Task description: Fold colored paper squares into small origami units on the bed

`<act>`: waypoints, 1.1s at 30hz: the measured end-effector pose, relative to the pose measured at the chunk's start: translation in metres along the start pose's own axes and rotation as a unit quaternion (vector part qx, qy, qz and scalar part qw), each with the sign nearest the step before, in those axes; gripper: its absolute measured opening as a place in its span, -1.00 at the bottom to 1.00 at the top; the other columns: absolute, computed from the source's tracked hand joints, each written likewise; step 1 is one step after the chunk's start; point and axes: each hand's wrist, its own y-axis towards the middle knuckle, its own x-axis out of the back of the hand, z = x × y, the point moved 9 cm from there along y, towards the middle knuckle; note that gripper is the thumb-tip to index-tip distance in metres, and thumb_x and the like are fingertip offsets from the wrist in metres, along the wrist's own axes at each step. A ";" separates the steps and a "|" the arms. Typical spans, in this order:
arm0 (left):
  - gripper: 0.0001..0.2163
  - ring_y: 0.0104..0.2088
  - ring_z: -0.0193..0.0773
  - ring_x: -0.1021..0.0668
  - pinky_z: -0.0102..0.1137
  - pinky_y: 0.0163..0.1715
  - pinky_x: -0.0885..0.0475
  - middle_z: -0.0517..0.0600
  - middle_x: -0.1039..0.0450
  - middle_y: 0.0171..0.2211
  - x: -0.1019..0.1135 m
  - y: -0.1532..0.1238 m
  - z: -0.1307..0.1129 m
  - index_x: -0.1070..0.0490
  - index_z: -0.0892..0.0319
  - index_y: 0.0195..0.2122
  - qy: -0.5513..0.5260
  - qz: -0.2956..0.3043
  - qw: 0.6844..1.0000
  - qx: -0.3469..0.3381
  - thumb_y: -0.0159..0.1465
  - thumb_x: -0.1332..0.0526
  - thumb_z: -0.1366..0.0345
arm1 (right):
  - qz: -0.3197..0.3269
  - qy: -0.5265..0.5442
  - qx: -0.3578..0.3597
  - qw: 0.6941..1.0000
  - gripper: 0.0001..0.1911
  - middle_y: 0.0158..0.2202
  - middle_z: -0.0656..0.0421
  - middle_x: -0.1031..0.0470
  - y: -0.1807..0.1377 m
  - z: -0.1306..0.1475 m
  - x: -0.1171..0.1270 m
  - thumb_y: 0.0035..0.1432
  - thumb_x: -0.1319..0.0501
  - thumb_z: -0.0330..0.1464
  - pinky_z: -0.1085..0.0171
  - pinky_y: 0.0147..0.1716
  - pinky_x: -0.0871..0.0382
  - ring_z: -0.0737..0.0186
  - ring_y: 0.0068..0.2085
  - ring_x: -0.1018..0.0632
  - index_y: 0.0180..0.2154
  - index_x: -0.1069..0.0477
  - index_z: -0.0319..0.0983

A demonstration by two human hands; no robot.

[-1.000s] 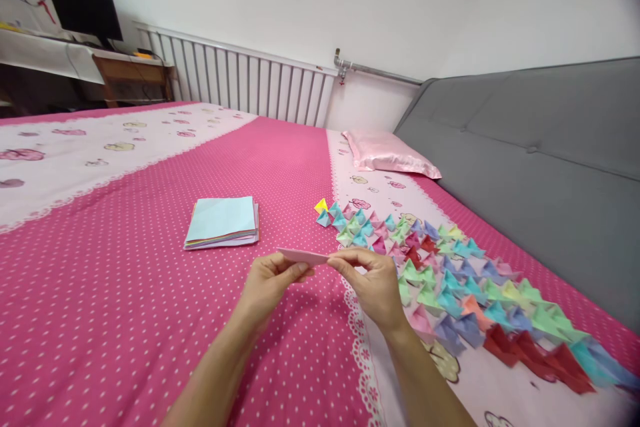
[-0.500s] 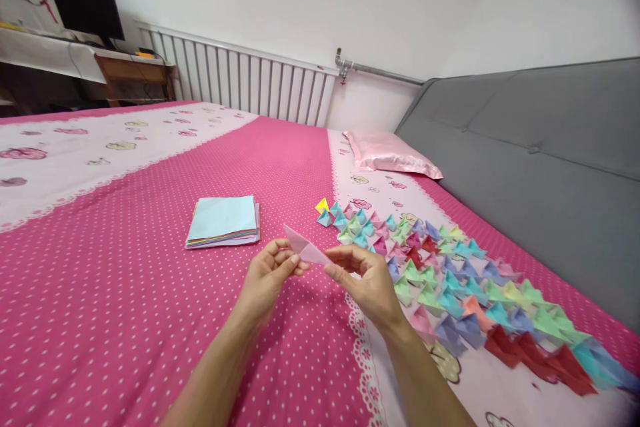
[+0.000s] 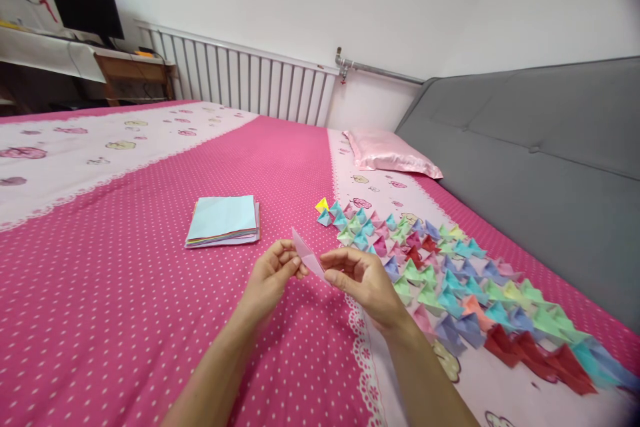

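- Both hands are working above the pink bedspread (image 3: 125, 293): the left hand (image 3: 273, 277) is pinching one end of a folded pink paper (image 3: 307, 257), the right hand (image 3: 363, 280) is pinching the other, fingers closed on it.
- Head view: the paper is standing tilted in the air between the fingertips, near the rows of folded pieces (image 3: 450, 287).
- The paper stack (image 3: 223, 220) is lying well apart, beyond the left hand.
- Risk, as a judgement: a light pinch could be letting the creases spring open, or the piece drop.

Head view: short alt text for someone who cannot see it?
Both hands, left hand and right hand, pinch a folded pink paper above a pink dotted bedspread. Rows of folded paper shapes lie right; a paper stack lies left.
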 end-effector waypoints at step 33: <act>-0.78 -0.52 -0.35 -0.43 -0.46 -0.46 -0.28 -0.05 -0.40 -0.56 -0.020 -0.006 -0.004 -0.27 0.23 -0.30 0.031 0.057 0.998 0.025 0.06 -0.24 0.29 | -0.066 -0.098 0.059 0.991 -0.55 -0.32 0.13 -0.46 0.000 0.011 0.001 -0.03 -0.20 -0.36 0.36 -0.43 -0.34 0.30 -0.37 -0.47 -0.04 -0.23 -0.19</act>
